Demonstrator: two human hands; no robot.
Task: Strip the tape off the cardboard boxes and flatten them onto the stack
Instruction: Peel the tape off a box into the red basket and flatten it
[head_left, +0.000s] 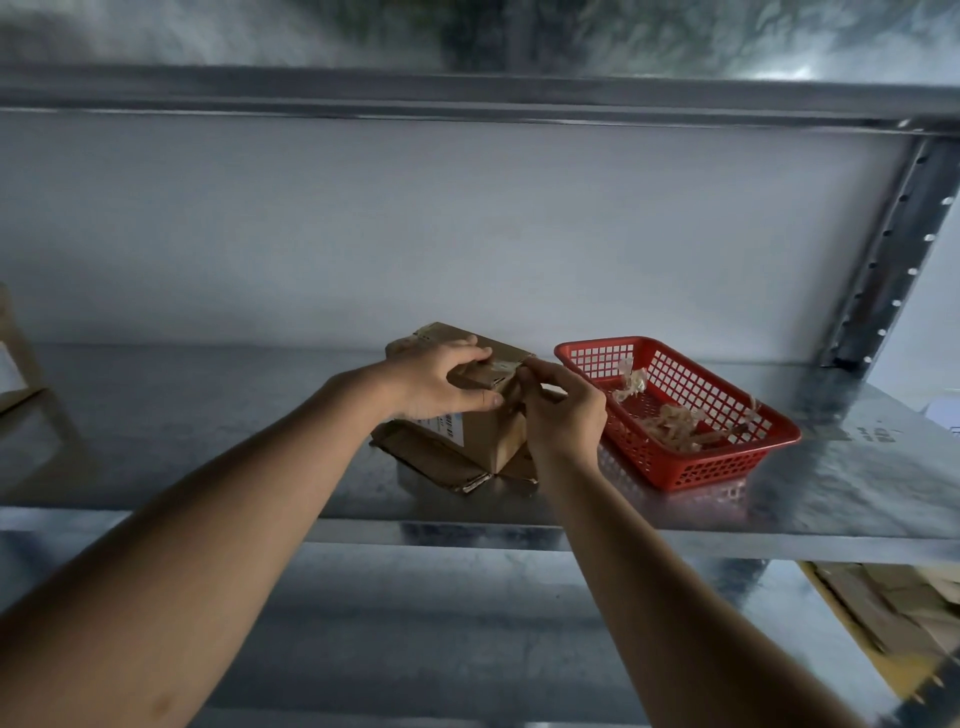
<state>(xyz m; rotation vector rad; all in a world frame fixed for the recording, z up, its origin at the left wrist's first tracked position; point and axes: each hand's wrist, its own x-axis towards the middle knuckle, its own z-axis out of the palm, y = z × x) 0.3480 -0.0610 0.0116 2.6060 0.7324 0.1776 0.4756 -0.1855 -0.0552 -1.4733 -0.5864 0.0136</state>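
One cardboard box (470, 415) sits on one flattened box (441, 465). Left hand (434, 382) grips its top; right hand (563, 410) pinches the tape (506, 367). One red basket (675, 410) alongside

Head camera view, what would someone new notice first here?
Most likely the two hands on the small cardboard box at the middle of the metal shelf: the left hand holds its top while the right hand picks at the tape on its edge. Next, the bright red basket just right of the box, holding crumpled tape scraps.
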